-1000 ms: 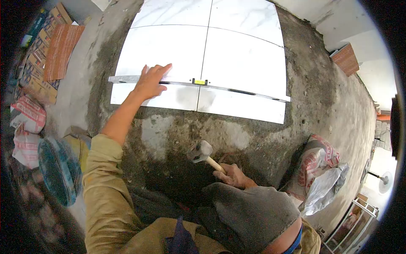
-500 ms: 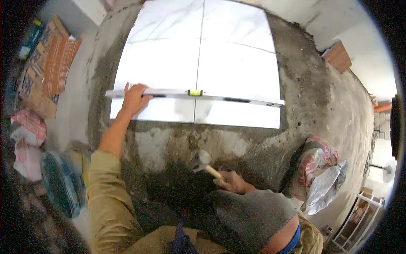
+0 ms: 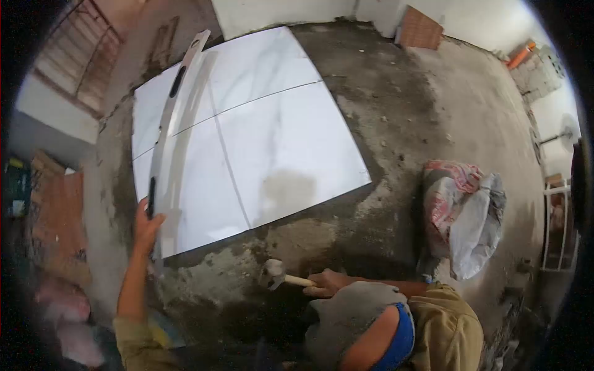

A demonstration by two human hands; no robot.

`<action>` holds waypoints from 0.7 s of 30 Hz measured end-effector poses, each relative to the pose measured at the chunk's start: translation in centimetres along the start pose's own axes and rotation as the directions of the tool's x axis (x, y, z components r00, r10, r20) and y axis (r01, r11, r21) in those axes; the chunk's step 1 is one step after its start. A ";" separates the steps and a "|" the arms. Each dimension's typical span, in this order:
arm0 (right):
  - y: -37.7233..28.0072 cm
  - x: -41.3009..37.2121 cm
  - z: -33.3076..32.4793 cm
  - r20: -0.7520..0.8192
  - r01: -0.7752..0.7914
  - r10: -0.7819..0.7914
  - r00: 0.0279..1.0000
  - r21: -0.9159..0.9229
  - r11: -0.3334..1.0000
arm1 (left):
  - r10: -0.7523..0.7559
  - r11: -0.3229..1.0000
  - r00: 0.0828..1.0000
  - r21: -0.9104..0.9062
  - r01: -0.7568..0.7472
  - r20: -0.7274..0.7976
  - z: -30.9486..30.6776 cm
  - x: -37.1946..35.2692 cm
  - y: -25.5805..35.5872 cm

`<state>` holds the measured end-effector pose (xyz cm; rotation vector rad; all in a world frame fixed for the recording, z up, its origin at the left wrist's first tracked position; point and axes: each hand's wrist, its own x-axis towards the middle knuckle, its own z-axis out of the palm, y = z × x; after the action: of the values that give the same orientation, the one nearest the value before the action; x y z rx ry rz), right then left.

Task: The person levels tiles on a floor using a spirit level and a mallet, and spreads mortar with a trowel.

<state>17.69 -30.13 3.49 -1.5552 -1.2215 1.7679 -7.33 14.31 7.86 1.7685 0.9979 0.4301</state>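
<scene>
My left hand (image 3: 147, 226) is closed round the near end of a long silver spirit level (image 3: 166, 136). The level now runs lengthwise away from me along the left side of the white marbled tiles (image 3: 297, 130), its reflection showing beside it on their glossy surface. Low in the middle, my right hand (image 3: 328, 283) grips the wooden handle of a mallet (image 3: 273, 273), whose pale head points left. That head is over the dark, rough floor (image 3: 229, 278), a little way in front of the tiles' near edge. My bent knee is just below the right hand.
A crumpled red-and-white sack (image 3: 458, 210) stands on the floor to the right. Flattened cardboard (image 3: 59, 210) leans at the left, with blurred bags (image 3: 68, 309) nearer me. A brown tile piece (image 3: 421, 28) rests against the back wall.
The level has swung from lying crosswise over the tiles to pointing away along their left side, carried by my left hand. My view has turned; the mallet stays in my right hand.
</scene>
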 end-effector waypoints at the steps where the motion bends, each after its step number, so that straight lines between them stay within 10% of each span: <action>1: -0.8 -0.1 -0.6 0.044 -0.070 0.070 0.997 0.005 0.998 | -0.038 0.998 0.999 0.042 0.038 -0.006 0.1 1.0 -1.6; 8: 1.7 0.1 0.6 -0.025 -0.081 0.084 0.996 0.087 0.993 | -0.027 0.977 0.938 0.189 0.098 -0.344 6.7 8.2 -3.9; 21: -0.4 -0.2 -1.6 -0.087 -0.106 0.116 0.989 0.108 0.988 | -0.038 0.797 0.947 0.562 0.222 -0.320 9.2 15.1 -4.8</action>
<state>19.16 -29.59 3.99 -1.6538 -1.0011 1.7761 5.88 21.34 -2.68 2.2099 1.5922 0.3116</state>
